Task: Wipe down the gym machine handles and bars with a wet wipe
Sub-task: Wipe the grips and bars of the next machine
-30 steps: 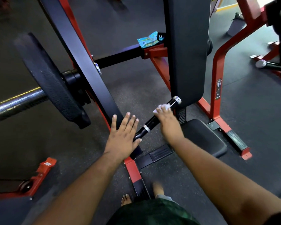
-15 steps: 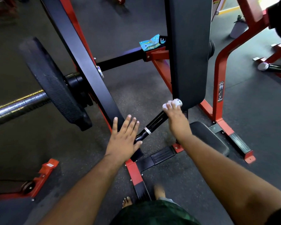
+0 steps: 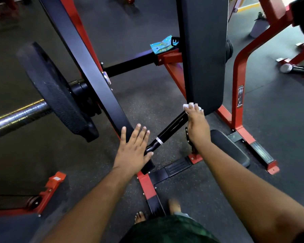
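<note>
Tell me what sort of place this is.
Almost certainly a gym. A black weight plate sits loaded on a steel bar, a red-framed machine with a black back pad stands ahead, and dark rubber flooring runs underneath.

Open floor (image 3: 147, 102) lies between the slanted black beam (image 3: 88, 67) and the upright pad (image 3: 204, 50). The weight plate (image 3: 54, 92) blocks the left; the handle (image 3: 168, 130) crosses the gap low down.
</note>
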`<state>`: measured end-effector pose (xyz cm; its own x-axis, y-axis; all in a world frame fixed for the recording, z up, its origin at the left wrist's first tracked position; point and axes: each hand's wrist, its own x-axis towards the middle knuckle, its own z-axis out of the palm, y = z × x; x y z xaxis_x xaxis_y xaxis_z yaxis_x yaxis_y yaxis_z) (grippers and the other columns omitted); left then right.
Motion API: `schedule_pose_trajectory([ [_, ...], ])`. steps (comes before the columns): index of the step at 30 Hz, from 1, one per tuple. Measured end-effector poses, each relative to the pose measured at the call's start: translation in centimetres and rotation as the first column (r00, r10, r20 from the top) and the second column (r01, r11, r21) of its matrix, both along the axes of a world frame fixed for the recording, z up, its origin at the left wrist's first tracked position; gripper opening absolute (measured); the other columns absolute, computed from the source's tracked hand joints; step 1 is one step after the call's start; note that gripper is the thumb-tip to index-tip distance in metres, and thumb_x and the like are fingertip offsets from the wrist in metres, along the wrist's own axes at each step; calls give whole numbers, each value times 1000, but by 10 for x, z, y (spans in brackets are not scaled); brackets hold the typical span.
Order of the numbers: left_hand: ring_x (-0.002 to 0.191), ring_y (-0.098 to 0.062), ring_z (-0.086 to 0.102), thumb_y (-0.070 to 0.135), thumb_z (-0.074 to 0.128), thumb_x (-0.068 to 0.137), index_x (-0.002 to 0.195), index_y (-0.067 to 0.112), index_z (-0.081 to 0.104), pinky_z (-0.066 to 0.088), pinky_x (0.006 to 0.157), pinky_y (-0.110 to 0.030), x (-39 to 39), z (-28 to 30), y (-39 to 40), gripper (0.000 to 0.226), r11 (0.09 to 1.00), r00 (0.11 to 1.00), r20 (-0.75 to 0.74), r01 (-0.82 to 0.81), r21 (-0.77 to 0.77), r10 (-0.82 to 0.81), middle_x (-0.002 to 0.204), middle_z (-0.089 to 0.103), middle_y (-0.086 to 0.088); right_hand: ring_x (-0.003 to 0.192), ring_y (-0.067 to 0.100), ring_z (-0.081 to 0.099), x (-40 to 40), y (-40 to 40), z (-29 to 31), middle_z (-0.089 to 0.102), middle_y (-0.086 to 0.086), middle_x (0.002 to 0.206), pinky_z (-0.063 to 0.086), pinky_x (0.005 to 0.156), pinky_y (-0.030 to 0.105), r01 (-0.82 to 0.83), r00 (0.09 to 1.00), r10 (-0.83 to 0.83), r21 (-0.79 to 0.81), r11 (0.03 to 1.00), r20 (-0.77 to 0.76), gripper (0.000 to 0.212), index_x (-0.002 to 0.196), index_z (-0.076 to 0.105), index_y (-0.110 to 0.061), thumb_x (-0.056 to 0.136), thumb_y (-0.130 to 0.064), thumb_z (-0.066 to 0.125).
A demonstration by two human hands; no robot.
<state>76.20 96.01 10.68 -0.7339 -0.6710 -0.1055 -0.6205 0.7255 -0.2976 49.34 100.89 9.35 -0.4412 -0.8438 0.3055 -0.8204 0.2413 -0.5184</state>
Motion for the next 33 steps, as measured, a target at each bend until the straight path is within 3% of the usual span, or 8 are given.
schedule_pose_trajectory([
  [6,156,-26,-21,66,14,104,164,17,-3,-15,118,-68,-1,-1,0,80,1000,1000,11,3,11,-3,173,-5,-4,155,20,17,65,21,-54,16,-1,166,33,113,32,-108,988,105,16,994,115,77,153,44,-21,88,21,48],
  [10,156,-27,-21,66,16,104,164,16,-2,-13,119,-69,1,-3,-1,80,1000,1000,17,8,10,-8,173,-4,-4,152,13,25,111,53,-67,34,2,161,30,122,32,-383,890,394,-91,919,230,65,147,52,-17,92,17,51],
  [13,156,-26,-23,67,13,104,164,16,-7,-14,118,-69,0,-3,-2,81,1000,1000,27,9,13,-9,173,-9,-4,136,2,50,89,56,-44,60,4,142,39,113,20,26,841,129,-278,960,525,53,140,60,-14,96,15,48],
  [16,155,-26,-24,66,12,104,164,17,-8,-16,118,-68,-1,-1,-1,80,1000,1000,25,8,10,-8,172,-10,-4,129,3,55,39,27,-26,62,-1,138,41,111,21,561,564,-235,-159,812,792,39,141,59,-13,105,-6,49],
  [20,156,-26,-22,66,14,104,164,16,-4,-15,118,-68,0,0,0,80,1000,1000,18,2,11,-2,173,-7,-4,123,13,62,28,-17,-32,67,0,132,44,114,38,591,248,-143,-33,806,958,38,141,59,-13,104,-13,50],
  [24,156,-26,-23,66,13,104,164,16,-5,-18,118,-68,-1,-1,0,80,1000,1000,29,3,-1,-3,173,-8,-4,108,5,66,84,-10,-36,71,-2,121,49,100,22,619,125,-132,27,785,983,35,137,62,-11,105,-6,49],
  [29,156,-26,-21,66,15,104,165,16,-1,-16,118,-68,0,-1,0,80,1000,1000,26,6,-2,-6,173,-4,-4,106,21,69,126,24,-56,73,12,116,52,99,36,458,-59,-75,94,884,995,31,126,67,-6,103,2,47],
  [33,155,-26,-25,66,13,104,164,17,-5,-19,117,-68,-1,1,0,80,1000,999,32,0,14,-1,173,-9,-4,105,23,68,59,4,-52,73,9,113,52,99,34,619,-92,-91,128,775,992,32,123,68,-10,103,0,45],
])
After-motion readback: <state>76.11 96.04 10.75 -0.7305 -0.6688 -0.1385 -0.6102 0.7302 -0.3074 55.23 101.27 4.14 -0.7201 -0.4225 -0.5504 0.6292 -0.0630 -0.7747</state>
